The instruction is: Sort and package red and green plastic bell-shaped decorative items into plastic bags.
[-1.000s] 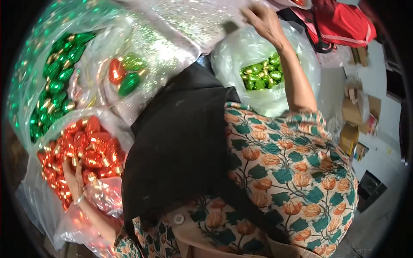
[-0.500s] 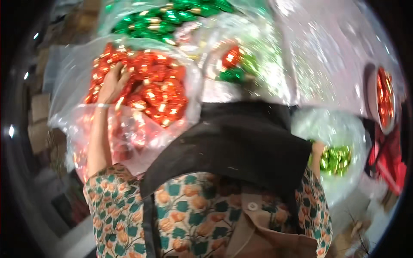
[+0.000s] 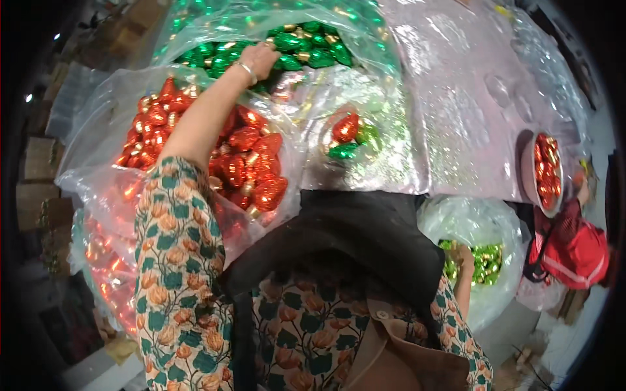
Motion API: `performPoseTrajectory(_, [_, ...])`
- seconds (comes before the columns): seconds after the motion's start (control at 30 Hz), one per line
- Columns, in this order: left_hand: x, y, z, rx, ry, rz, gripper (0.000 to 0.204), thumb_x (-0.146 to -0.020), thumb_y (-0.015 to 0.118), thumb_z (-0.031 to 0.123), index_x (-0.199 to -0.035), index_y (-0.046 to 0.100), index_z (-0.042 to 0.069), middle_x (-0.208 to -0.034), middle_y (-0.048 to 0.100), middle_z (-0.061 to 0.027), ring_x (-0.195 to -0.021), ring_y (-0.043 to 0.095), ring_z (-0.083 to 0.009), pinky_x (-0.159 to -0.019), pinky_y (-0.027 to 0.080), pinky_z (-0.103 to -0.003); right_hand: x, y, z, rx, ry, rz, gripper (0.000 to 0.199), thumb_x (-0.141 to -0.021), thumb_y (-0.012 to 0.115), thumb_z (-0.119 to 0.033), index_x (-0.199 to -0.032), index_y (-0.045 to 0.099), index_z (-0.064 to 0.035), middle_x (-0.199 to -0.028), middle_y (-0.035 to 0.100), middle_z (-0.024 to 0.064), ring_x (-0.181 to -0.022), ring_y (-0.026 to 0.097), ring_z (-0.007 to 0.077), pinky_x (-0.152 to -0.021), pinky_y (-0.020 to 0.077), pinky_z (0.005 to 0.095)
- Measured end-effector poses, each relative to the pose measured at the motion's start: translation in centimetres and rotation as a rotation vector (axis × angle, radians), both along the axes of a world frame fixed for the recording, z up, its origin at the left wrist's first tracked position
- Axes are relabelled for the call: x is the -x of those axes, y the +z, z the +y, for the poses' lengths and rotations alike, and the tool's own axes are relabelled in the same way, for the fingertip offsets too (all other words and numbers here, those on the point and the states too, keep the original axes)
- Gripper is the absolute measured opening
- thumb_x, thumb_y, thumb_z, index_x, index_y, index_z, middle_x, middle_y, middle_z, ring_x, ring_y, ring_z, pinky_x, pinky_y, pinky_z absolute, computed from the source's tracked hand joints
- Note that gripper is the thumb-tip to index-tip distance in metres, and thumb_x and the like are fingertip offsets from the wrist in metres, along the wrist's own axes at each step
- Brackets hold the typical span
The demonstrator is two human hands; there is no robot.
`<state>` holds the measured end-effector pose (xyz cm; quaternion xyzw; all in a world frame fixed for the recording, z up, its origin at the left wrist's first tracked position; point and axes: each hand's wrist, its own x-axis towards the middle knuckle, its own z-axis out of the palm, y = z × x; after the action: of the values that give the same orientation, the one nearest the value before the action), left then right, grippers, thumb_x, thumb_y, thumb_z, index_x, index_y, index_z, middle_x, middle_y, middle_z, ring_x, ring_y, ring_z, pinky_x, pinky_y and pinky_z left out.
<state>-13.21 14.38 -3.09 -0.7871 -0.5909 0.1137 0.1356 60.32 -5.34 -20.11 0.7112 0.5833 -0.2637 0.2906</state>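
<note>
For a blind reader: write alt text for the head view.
The person's left hand reaches into a clear bag of green foil ornaments, over a bag of red ones. Their right hand dips into a bag of lime-green ornaments; whether it grips any is hidden.

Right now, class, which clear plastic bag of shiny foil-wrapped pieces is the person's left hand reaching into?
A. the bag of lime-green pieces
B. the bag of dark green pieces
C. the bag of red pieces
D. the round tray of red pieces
B: the left hand, with a bangle at the wrist, lies on the dark green foil-wrapped pieces in the far clear bag, its arm passing above the red foil-wrapped pieces.
</note>
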Motion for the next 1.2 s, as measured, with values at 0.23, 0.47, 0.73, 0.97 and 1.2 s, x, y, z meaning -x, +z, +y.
performPoseTrajectory(0.23, [0.0, -2.2, 2.7, 0.111, 0.258, 0.015, 0.042, -0.077, 0.055, 0.011, -0.118, 0.056, 0.017, -0.113, 0.054, -0.0130, -0.105, 0.055, -0.0288, -0.083, 0.049, -0.039, 11.2, 16.4, 2.3, -0.586, -0.516, 0.725, 0.051, -0.084, 0.057, -0.043, -0.100, 0.060, 0.0049, -0.086, 0.062, 0.0076, -0.076, 0.057, 0.0198, -0.068, 0.0449, 0.0340])
performPoseTrajectory(0.47, [-1.2, 6.5, -3.3, -0.088, 0.253, -0.690, 0.054, -0.081, 0.063, 0.042, -0.121, 0.052, 0.007, -0.094, 0.064, -0.0121, -0.085, 0.062, -0.0187, -0.074, 0.049, -0.031, 28.8, 25.2, 8.8, -0.430, 0.251, 1.281, 0.029, -0.081, 0.061, -0.024, -0.098, 0.058, -0.0003, -0.090, 0.060, 0.0103, -0.081, 0.054, 0.0162, -0.074, 0.0423, 0.0314])
performPoseTrajectory(0.73, [-12.5, 11.2, -11.5, -0.023, -0.079, -1.190, 0.048, -0.080, 0.066, 0.039, -0.112, 0.057, 0.004, -0.089, 0.062, -0.0073, -0.083, 0.057, -0.0133, -0.073, 0.046, -0.027, 35.1, 24.9, 12.4, -0.459, 0.624, 1.119, 0.032, -0.082, 0.056, -0.026, -0.096, 0.057, 0.0024, -0.079, 0.058, 0.0090, -0.075, 0.055, 0.0185, -0.068, 0.0433, 0.0300])
performPoseTrajectory(0.97, [-18.0, 10.0, -11.1, 0.151, -0.048, -0.946, 0.052, -0.076, 0.063, 0.044, -0.093, 0.061, -0.006, -0.084, 0.063, -0.0228, -0.079, 0.062, -0.0320, -0.075, 0.048, -0.041, 34.1, 25.5, 10.1, -0.245, 0.563, 0.818, 0.033, -0.083, 0.060, -0.027, -0.102, 0.059, -0.0002, -0.083, 0.062, 0.0062, -0.079, 0.056, 0.0163, -0.071, 0.0431, 0.0274])
performPoseTrajectory(1.2, [-20.8, 11.1, -7.8, 0.497, -0.132, -0.496, 0.049, -0.077, 0.062, 0.043, -0.086, 0.062, -0.005, -0.081, 0.062, -0.0228, -0.081, 0.061, -0.0362, -0.073, 0.048, -0.043, 33.6, 20.2, 6.8, -0.485, -0.255, 1.673, 0.030, -0.091, 0.052, -0.029, -0.099, 0.061, -0.0016, -0.085, 0.061, 0.0040, -0.077, 0.053, 0.0109, -0.069, 0.0412, 0.0263])
